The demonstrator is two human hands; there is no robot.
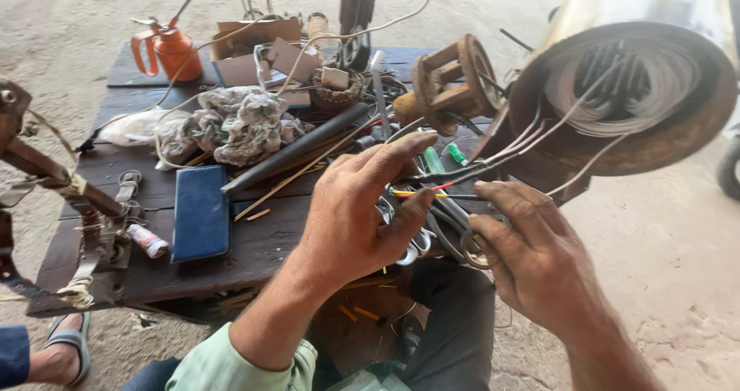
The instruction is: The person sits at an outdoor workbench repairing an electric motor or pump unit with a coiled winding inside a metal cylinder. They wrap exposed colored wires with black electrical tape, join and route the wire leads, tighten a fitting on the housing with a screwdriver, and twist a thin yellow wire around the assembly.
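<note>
My left hand and my right hand are close together over the near edge of a dark wooden workbench. Both hold thin sleeved lead wires that run up and right into a large round motor stator with pale windings. My left thumb and fingers pinch the wires near a red and yellow wire end. My right fingers curl around the grey wires lower down.
On the bench lie a blue case, a crumpled rag, a black rod, an orange oil can, a wooden spool, cardboard pieces and loose wires. A metal winding frame stands at left. Another person's sandalled foot is bottom left.
</note>
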